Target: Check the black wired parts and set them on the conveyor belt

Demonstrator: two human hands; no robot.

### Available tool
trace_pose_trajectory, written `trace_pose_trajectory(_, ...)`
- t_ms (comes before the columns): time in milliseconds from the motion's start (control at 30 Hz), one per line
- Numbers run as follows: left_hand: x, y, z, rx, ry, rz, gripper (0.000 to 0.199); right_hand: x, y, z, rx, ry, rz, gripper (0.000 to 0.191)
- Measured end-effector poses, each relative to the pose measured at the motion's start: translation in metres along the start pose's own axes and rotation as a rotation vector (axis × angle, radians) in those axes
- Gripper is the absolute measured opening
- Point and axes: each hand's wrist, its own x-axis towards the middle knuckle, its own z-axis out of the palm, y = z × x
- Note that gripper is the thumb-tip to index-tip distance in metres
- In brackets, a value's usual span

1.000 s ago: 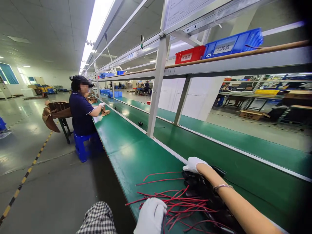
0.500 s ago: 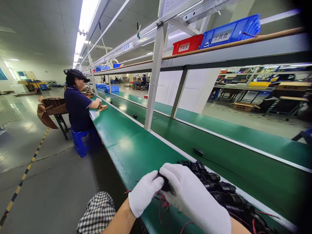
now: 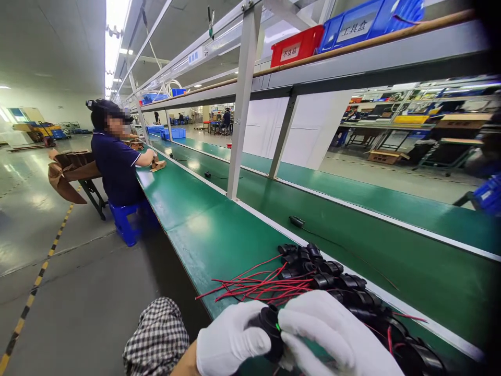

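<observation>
Both hands wear white gloves at the bottom centre of the head view. My left hand [image 3: 235, 339] is closed around a round black part [image 3: 270, 328] with a small green spot on its side. The fingers of my right hand [image 3: 324, 331] press against the right side of that same part. Just beyond the hands, several black parts [image 3: 305, 260] lie piled on the green bench [image 3: 203, 230]. Red wires [image 3: 250, 284] from the pile stretch leftward across the bench top.
A white upright post [image 3: 239, 109] stands on the bench. A red bin [image 3: 297, 46] and a blue bin [image 3: 352, 26] sit on the shelf above. A black device [image 3: 296, 221] with a cable lies beyond the rail. A co-worker [image 3: 115, 151] sits at far left.
The hands have moved lower, and more of the black part shows between them. The view has shifted, bringing the red wires and more of the pile into sight.
</observation>
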Motion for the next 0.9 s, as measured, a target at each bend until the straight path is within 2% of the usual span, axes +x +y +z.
trace_pose_trajectory(133, -0.004, 0.003, 0.008, 0.072, 0.048, -0.047, 0.071, -0.004, 0.005, 0.005, -0.116, -0.033, -0.035, 0.026)
trace_pose_trajectory(267, -0.005, 0.002, 0.015, 0.119, 0.103, -0.020, 0.070, -0.007, 0.005, 0.005, -0.054, -0.047, -0.012, 0.025)
trace_pose_trajectory(367, -0.001, 0.009, 0.020, -0.082, 0.159, -0.029, 0.061, -0.006, 0.004, 0.008, 0.133, -0.068, 0.134, 0.021)
trace_pose_trajectory(433, 0.002, 0.016, 0.023, -0.226, 0.187, -0.076, 0.057, -0.006, 0.004, 0.013, 0.239, -0.073, 0.260, 0.034)
trace_pose_trajectory(500, 0.004, 0.021, 0.026, -0.257, 0.212, -0.127, 0.057, -0.005, 0.006, 0.018, 0.290, -0.039, 0.345, 0.041)
trace_pose_trajectory(633, 0.006, 0.009, 0.032, -0.255, 0.314, -0.157, 0.055, -0.002, 0.011, 0.023, 0.465, 0.002, 0.498, 0.026)
trace_pose_trajectory(700, 0.008, -0.006, 0.036, -0.441, 0.261, -0.142, 0.060, 0.000, 0.015, 0.025, 0.682, -0.007, 0.584, 0.021)
trace_pose_trajectory(800, 0.014, -0.028, 0.040, -0.757, 0.098, -0.169, 0.070, 0.002, 0.021, 0.030, 1.003, -0.014, 0.653, 0.047)
trace_pose_trajectory(900, 0.016, -0.034, 0.042, -0.914, 0.077, -0.254, 0.077, 0.004, 0.022, 0.035, 1.111, -0.029, 0.688, 0.062)
